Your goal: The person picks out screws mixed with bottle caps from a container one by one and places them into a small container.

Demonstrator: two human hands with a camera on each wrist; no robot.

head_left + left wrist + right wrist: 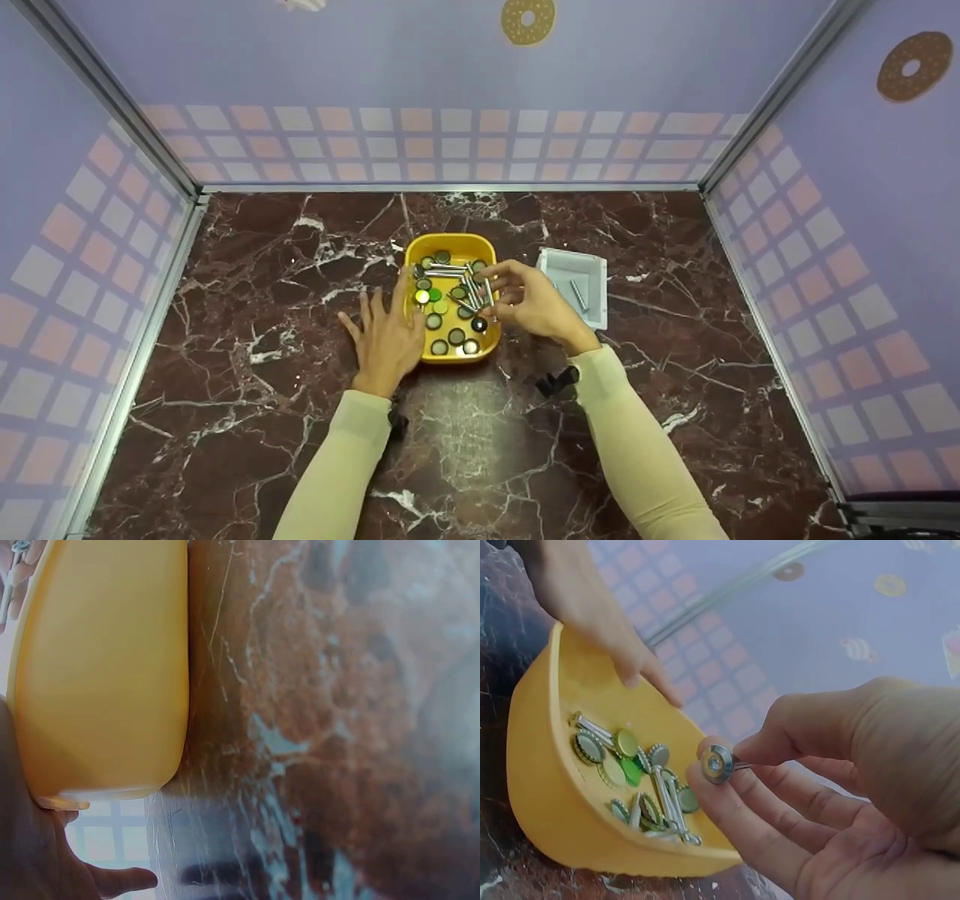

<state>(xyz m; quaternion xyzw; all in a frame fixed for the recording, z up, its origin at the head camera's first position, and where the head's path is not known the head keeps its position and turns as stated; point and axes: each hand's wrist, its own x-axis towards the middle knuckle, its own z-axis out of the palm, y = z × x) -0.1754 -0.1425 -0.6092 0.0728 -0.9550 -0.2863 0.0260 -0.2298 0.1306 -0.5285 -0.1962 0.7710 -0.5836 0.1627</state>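
Observation:
A yellow plastic bin [450,241] holds several metal bottle caps [433,321] and several silver bolts [447,271]. My right hand [534,301] is over the bin's right side and pinches one bolt [717,763] between thumb and fingers. Its round, flat head with a hex socket faces the right wrist camera. At the bin's left rim rests my left hand [390,341], its fingers extended and spread apart. The left wrist view shows the bin's smooth outer wall [112,675] beside this hand; the bin's contents are hidden there.
A small white tray [596,274] stands right of the yellow bin, with a silver bolt [579,295] inside; my right hand covers part of its near left side. Both containers sit on a dark red marbled tabletop [300,450]. Patterned panels [450,142] enclose the back and sides.

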